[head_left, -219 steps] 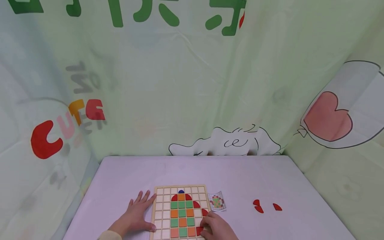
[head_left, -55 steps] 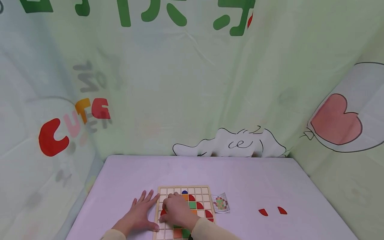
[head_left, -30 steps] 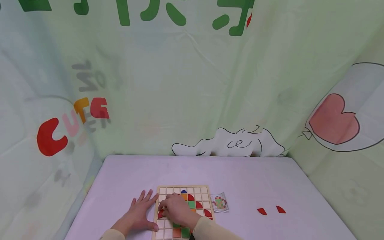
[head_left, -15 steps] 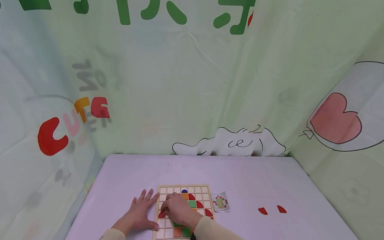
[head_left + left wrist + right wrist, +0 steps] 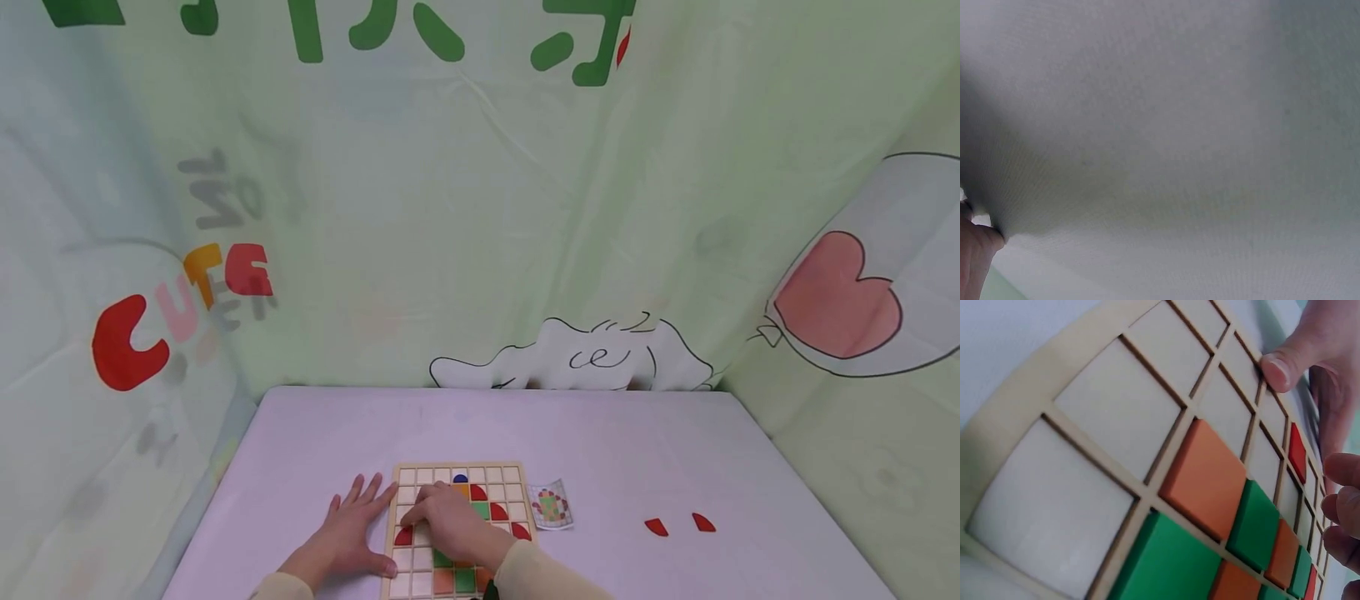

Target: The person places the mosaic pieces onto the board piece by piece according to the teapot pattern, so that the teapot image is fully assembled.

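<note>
My left hand (image 5: 345,529) lies spread at the left edge of a wooden grid board (image 5: 457,464), thumb and fingertips touching its frame. A red quarter-circle tile (image 5: 403,536) sits in a cell of the leftmost column. Just above it are the fingertips of my right hand (image 5: 453,523), which appear apart from the tile in the right wrist view. That hand and its sleeve hide much of the board's middle. Orange tiles (image 5: 1207,478) and green tiles (image 5: 1166,562) fill cells close to the right wrist camera. The left wrist view holds mostly pale cloth.
A small printed pattern card (image 5: 551,505) lies against the board's right side. Farther right, two loose red quarter-circle tiles (image 5: 656,527) (image 5: 703,522) rest on the pale table (image 5: 600,450). Printed cloth walls (image 5: 480,208) enclose the table.
Since the first frame, my right hand has moved from the board's right side to its left, and a loose red tile has left the table. Lately its fingers drew back from the red tile.
</note>
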Motion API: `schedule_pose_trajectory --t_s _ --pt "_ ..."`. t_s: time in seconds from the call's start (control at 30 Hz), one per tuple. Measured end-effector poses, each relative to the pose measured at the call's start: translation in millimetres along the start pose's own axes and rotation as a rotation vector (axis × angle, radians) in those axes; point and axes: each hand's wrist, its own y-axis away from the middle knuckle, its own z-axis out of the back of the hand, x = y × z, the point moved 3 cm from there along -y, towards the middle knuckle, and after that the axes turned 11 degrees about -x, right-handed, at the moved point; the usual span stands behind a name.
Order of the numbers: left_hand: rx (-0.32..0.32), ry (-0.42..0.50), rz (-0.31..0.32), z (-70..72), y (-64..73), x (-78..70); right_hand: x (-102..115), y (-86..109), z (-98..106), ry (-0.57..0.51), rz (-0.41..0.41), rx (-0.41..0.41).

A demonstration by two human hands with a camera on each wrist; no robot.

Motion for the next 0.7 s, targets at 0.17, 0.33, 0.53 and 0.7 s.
schedule_pose_trajectory --t_s 0.17,0.33,0.53,0.7 --pt "-0.009 0.002 -0.011 -0.6 0.0 1.0 -14 11.7 15 -0.125 -0.031 -0.043" --pt "-0.014 0.009 -0.013 -1.0 -0.3 1.8 -40 31.9 35 -0.256 -0.056 -0.088" --pt "-0.005 0.001 0.001 -4.2 -0.7 1.8 -80 61.8 59 -0.331 -0.211 -0.143" --pt "0.0 0.0 0.01 -2.3 -0.1 -2.1 -119 91.8 77 -0.294 -0.336 -0.221"
